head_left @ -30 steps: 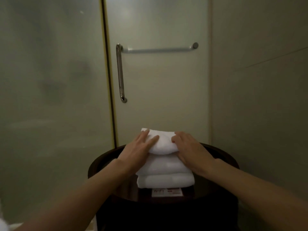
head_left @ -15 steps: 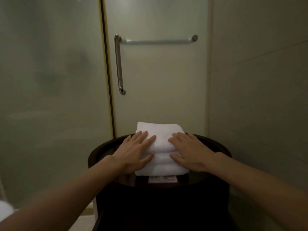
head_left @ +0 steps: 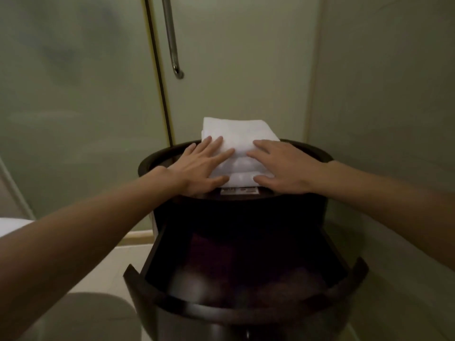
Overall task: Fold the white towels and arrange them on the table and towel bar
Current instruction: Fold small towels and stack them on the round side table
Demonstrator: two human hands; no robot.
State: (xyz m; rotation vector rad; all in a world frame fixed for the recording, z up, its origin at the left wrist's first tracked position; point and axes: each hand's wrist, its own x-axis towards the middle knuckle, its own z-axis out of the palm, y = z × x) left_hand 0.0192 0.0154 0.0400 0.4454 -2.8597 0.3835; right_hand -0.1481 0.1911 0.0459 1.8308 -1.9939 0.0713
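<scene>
Towels (head_left: 237, 132), folded white and stacked on the round dark desk (head_left: 246, 212), lay under the flat, straight-fingered left hand (head_left: 204, 166) and right hand (head_left: 283, 166) (gripping nothing), pressing from either side, apparently to square the pile.

Left hand (head_left: 204, 166) and right hand (head_left: 283, 168) rest flat on stacked white towels (head_left: 236, 134)

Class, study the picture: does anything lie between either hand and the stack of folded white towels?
Nothing visible does. The left hand and the right hand lie flat directly on the towel stack, one at each side.
</scene>
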